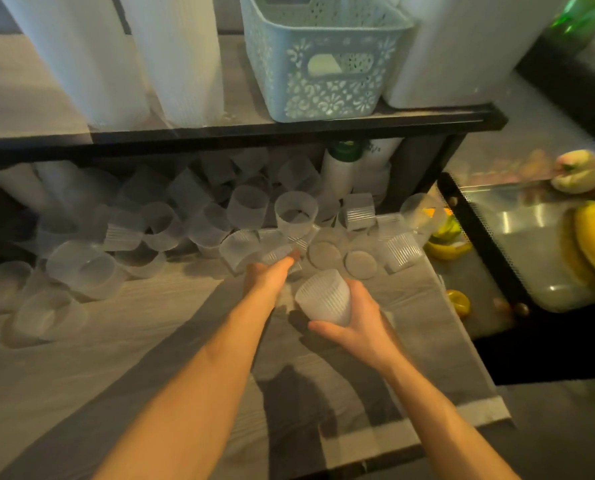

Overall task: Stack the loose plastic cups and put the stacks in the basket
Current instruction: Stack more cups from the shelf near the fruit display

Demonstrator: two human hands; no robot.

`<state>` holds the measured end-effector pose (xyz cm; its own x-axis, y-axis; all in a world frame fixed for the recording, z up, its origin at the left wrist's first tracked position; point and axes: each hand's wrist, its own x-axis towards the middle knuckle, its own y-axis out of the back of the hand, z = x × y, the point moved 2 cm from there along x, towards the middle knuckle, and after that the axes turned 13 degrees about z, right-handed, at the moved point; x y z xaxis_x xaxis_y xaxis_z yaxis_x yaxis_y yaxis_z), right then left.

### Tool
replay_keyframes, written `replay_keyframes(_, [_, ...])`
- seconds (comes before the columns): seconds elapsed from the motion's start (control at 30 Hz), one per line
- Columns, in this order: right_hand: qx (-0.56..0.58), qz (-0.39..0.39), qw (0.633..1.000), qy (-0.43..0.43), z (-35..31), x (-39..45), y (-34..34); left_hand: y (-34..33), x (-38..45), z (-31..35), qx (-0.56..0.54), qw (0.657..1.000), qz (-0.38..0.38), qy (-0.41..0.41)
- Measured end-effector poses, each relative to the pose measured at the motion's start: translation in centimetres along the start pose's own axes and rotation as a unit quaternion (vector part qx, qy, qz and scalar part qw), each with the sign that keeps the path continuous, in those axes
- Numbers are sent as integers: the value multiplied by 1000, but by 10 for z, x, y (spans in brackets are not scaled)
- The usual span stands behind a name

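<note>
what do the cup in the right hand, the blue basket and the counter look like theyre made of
The ribbed translucent cup held by the right hand looks like thin frosted plastic: light passes through its walls. The pale blue lattice basket seems moulded plastic, with floral cut-outs and a matte skin. The grey countertop shows a wood-grain pattern, matte; whether wood or laminate cannot be told.

The plastic cups [171, 233] are frosted translucent white, some ribbed with fine vertical lines; the basket [324, 60] is pale blue with pierced floral lacework; the tabletop [116, 341] is grey woodgrain; the bananas [590, 237] are yellow.
</note>
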<state>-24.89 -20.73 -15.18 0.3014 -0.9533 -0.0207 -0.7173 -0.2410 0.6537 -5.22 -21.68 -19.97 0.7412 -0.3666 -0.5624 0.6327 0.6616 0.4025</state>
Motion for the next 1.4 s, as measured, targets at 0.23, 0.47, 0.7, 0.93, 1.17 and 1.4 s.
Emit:
replay_keyframes(0.23, [64, -16, 996, -63, 12, -2, 8, 11, -8, -23, -5, 1000, -22, -21])
replay_keyframes(0.47, [20, -63, 998, 11, 9, -11, 7, 82, -74, -27, -208, 971, -82, -90])
replay_keyframes(0.7, [37, -108, 989, 95, -11, -19, -4, 87, -116, -21, -103, 961, -83, -241])
replay_keyframes(0.93, [45, -90, 990, 96, -10, -23, -6, 81, -118, -33, -54, 955, -49, -286])
replay_keyframes(1.17, [90, -80, 991, 56, -3, -28, -8, 64, -126, -43, -102, 951, -78, -280])
replay_keyframes(1.4, [57, -61, 996, 44, 9, -24, 6, 52, -121, -47, 44, 933, -153, -322])
